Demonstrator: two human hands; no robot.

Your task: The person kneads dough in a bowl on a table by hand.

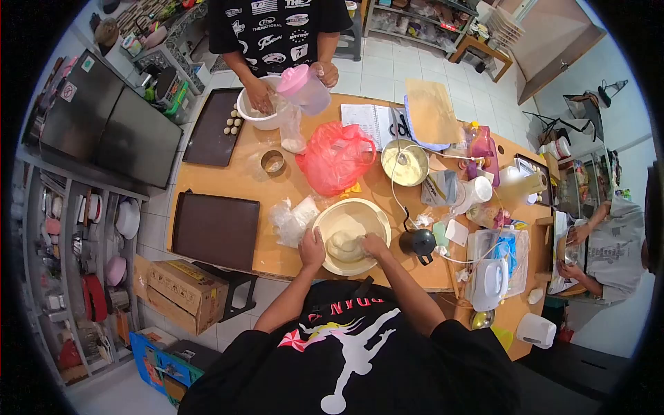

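Note:
A cream bowl [382,216] stands at the near edge of the wooden table, with a lump of pale dough [346,243] inside. My left hand [311,247] rests against the bowl's left rim, its fingers stretched along the outside. At the right side of the bowl, my right hand [374,245] has its fingers curled at the dough's edge; whatever they hold is hidden. A clear bag of white powder [297,220] lies just left of the bowl, and a red plastic bag [333,160] sits behind it.
Dark trays [214,232] lie at the left. Across the table a person [277,41] tips a pink-lidded pitcher [304,90] over a white bowl [261,122]. A black kettle [418,243], a metal bowl [405,164] and containers crowd the right, where another person [615,242] works.

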